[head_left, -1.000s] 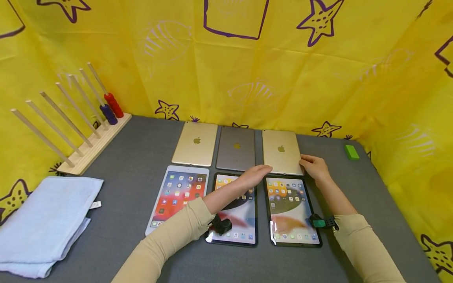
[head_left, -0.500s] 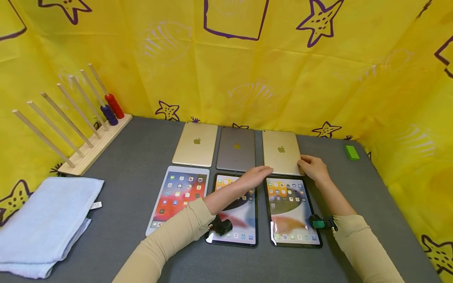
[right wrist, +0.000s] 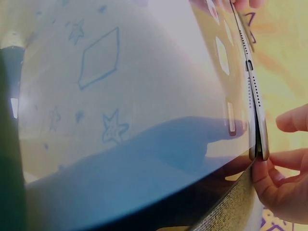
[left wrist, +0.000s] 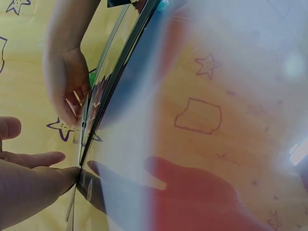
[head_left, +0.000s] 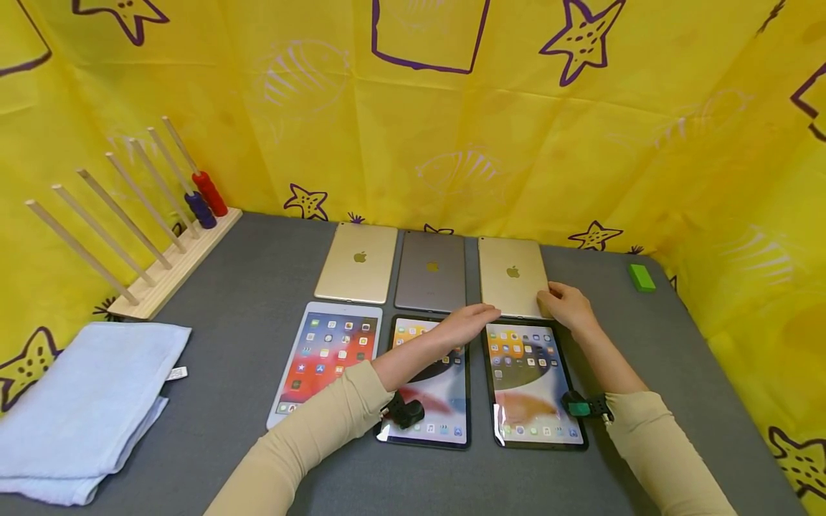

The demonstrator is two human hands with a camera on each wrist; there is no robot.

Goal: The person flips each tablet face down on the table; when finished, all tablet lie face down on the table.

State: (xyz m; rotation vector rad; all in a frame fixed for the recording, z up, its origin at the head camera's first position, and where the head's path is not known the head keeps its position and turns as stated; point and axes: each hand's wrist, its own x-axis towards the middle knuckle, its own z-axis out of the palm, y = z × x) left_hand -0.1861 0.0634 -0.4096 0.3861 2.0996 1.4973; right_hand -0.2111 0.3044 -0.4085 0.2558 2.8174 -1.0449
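Note:
Screen down in the back row lies a gold tablet point(head_left: 511, 266), the rightmost there. My right hand point(head_left: 569, 308) holds its near right corner: the thumb lies over the back, the curled fingers point(right wrist: 275, 179) meet the edge. My left hand point(head_left: 466, 324) reaches across to the tablet's near left corner, its fingers fairly straight. In the left wrist view the left hand point(left wrist: 33, 180) is beside the tablets' edges; whether it touches the gold one is hard to tell. A black-rimmed tablet point(head_left: 529, 387) lies screen up just in front. Another lit tablet point(head_left: 442, 408) is partly under my left forearm.
A grey tablet point(head_left: 430, 276) and a second gold tablet point(head_left: 356, 269) complete the back row. Front left lies a white-rimmed tablet point(head_left: 325, 344). A wooden peg rack point(head_left: 174, 276), a folded blue towel point(head_left: 84, 401) and a green block point(head_left: 641, 278) stand at the sides. Yellow cloth hangs behind.
My right thumb has slid a little left over the gold tablet's corner. My left hand has barely moved, and the tablets look to be in the same places.

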